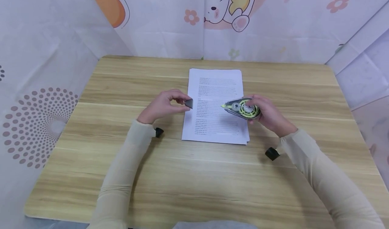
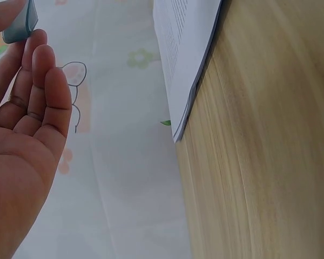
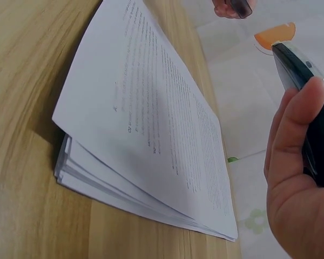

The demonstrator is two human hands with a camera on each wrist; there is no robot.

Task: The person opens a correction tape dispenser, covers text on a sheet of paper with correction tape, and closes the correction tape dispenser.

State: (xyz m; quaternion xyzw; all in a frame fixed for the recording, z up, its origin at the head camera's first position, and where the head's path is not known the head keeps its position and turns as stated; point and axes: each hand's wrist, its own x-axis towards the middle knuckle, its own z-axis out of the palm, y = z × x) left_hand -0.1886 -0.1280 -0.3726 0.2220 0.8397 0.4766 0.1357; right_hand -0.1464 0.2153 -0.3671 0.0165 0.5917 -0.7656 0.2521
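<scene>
A correction tape dispenser [image 1: 238, 110] with a clear body, a yellow-green wheel and a bare yellow-green tip is gripped in my right hand [image 1: 270, 116], above the right side of a stack of printed sheets [image 1: 214, 90]. The tip points left. Between thumb and fingertips, my left hand [image 1: 162, 105] pinches a small dark grey cap [image 1: 189, 103] over the sheets' left edge. Cap and dispenser are apart. In the left wrist view the cap [image 2: 22, 26] shows only partly, at the top corner. The right wrist view shows the dispenser's dark edge [image 3: 319, 135] behind the thumb.
The sheets lie on a wooden table [image 1: 194, 181], their edges slightly uneven in the right wrist view. A patterned cloth [image 1: 170, 43] hangs behind the table's far edge. Black wrist-camera pieces [image 1: 272, 153] stick out at both sleeves.
</scene>
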